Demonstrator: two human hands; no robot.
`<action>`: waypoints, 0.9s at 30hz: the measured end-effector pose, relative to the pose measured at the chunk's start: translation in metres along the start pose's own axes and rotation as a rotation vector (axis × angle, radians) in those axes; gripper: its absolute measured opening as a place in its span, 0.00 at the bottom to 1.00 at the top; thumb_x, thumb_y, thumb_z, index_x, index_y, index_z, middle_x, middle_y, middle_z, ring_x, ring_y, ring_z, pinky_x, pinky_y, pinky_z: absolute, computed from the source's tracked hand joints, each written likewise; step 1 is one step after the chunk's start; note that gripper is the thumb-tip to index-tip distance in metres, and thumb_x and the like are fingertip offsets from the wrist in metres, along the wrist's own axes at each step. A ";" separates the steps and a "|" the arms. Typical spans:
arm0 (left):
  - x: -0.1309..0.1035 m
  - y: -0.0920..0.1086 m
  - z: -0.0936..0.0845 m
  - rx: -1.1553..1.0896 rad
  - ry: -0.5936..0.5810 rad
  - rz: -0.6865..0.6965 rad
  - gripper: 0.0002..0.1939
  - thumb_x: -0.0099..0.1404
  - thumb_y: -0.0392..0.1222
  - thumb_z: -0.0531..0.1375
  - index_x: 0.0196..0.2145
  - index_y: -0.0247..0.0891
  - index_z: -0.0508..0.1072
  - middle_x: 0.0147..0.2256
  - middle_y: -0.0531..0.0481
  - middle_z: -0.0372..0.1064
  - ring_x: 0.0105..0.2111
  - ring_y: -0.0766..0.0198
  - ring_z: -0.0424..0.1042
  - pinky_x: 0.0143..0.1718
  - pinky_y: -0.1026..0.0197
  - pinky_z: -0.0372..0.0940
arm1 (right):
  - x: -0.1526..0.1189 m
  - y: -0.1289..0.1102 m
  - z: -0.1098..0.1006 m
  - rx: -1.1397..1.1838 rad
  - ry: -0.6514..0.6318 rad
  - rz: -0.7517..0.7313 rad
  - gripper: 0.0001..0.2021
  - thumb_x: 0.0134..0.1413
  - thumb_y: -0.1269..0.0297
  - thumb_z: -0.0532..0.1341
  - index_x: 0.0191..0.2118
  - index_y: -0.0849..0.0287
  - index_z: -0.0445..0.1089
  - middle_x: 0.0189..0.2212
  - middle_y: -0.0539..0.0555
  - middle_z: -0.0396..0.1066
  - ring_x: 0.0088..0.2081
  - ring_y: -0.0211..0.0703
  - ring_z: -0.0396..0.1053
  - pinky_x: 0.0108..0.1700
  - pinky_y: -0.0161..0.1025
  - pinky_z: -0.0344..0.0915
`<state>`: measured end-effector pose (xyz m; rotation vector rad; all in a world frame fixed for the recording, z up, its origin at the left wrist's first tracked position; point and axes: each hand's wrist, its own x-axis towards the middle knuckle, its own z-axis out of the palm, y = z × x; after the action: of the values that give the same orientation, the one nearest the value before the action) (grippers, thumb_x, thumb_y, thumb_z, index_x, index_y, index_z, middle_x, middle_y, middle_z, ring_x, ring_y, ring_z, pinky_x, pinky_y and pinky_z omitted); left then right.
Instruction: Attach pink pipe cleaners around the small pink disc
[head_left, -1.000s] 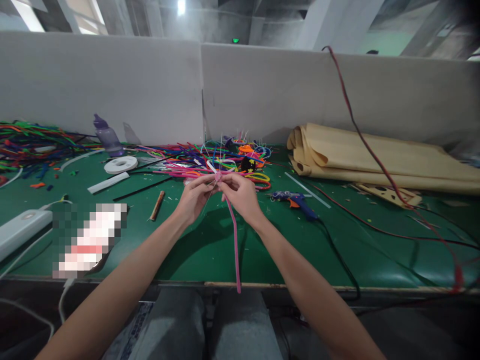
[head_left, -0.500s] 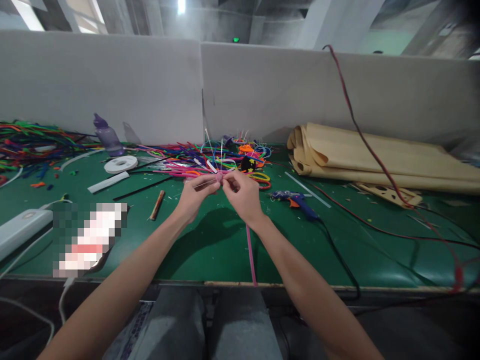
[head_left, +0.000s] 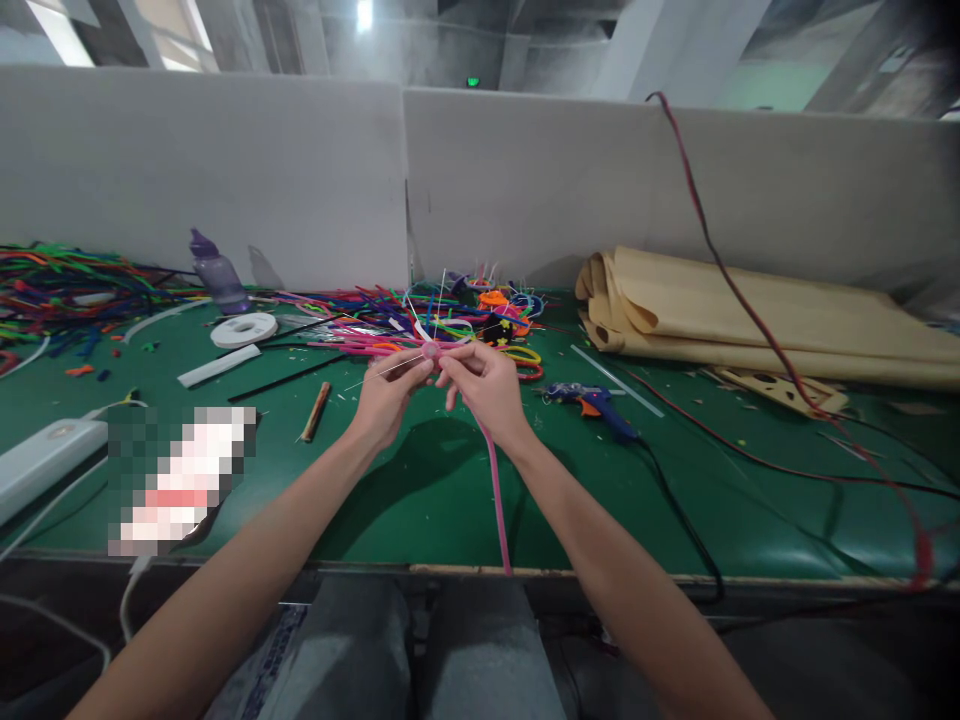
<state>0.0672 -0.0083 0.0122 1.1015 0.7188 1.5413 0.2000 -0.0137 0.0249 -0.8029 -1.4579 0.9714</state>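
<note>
Compared with half a second ago, the pink fuzzy stem has come out from behind the right wrist, and one pale wire pokes leftward past the left hand. The green table carries everything, with a brown paper roll lying along its far right. The only clear container is a purple bottle, leaning slightly at the back left; what is in it, if anything, I cannot tell. Between the two hands, above the table's middle, sits the work: a small pink knot. The left fingers pinch it from one side, while those of the right hand close on it and the stem beside it, one lower finger hanging free. The stem looks light, soft and bendable, with enough grip not to slip; holding close to the knot should steady it best. The thin wires fanning out look springy, probably easy to kink, and best held near their base.
</note>
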 end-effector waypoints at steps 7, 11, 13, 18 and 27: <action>0.003 -0.003 -0.004 -0.017 0.031 0.021 0.11 0.47 0.40 0.68 0.32 0.39 0.78 0.33 0.49 0.75 0.33 0.65 0.72 0.38 0.62 0.65 | -0.006 0.006 0.003 -0.395 0.033 -0.227 0.11 0.56 0.60 0.56 0.41 0.56 0.72 0.32 0.54 0.75 0.29 0.41 0.72 0.34 0.38 0.68; 0.004 -0.005 -0.005 -0.035 0.044 0.021 0.12 0.46 0.39 0.68 0.32 0.39 0.78 0.33 0.50 0.75 0.34 0.65 0.72 0.39 0.62 0.65 | -0.008 0.015 0.005 -0.609 0.045 -0.400 0.14 0.58 0.63 0.54 0.46 0.56 0.71 0.44 0.55 0.73 0.43 0.45 0.72 0.46 0.41 0.67; 0.004 -0.005 -0.005 -0.045 0.056 0.022 0.12 0.46 0.39 0.68 0.32 0.39 0.78 0.33 0.50 0.75 0.34 0.66 0.72 0.38 0.64 0.65 | -0.009 0.018 0.006 -0.695 0.031 -0.431 0.16 0.59 0.64 0.53 0.50 0.57 0.70 0.44 0.55 0.74 0.41 0.44 0.73 0.44 0.40 0.68; 0.004 -0.003 -0.005 -0.090 0.071 0.021 0.11 0.46 0.37 0.68 0.31 0.39 0.78 0.32 0.52 0.75 0.31 0.69 0.72 0.37 0.65 0.65 | -0.010 0.017 0.008 -0.755 0.017 -0.431 0.19 0.58 0.67 0.53 0.54 0.56 0.67 0.36 0.53 0.76 0.33 0.42 0.74 0.37 0.39 0.69; 0.006 -0.003 -0.006 -0.120 0.079 0.018 0.11 0.47 0.37 0.68 0.31 0.38 0.78 0.31 0.51 0.75 0.32 0.68 0.72 0.39 0.63 0.65 | -0.006 0.018 0.005 -0.637 0.040 -0.472 0.14 0.57 0.68 0.54 0.46 0.54 0.72 0.42 0.51 0.75 0.41 0.41 0.73 0.44 0.38 0.69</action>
<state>0.0632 -0.0015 0.0085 0.9647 0.6618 1.6297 0.1953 -0.0117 0.0063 -0.8552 -1.8376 0.1227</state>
